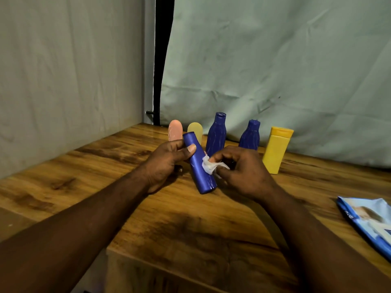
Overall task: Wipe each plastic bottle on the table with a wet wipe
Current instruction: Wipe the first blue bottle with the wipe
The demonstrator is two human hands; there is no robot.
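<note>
My left hand grips a slim blue bottle near its top and holds it tilted above the wooden table. A crumpled white wet wipe is pinched in my right hand and pressed against the bottle's right side. Behind my hands stand a pink bottle, a pale yellow bottle, two dark blue ridged bottles and a yellow bottle with an orange cap.
A blue and white wet wipe pack lies at the table's right edge. Grey-green cloth hangs right behind the row of bottles, and a pale sheet covers the left wall. The table's front edge drops off at lower left.
</note>
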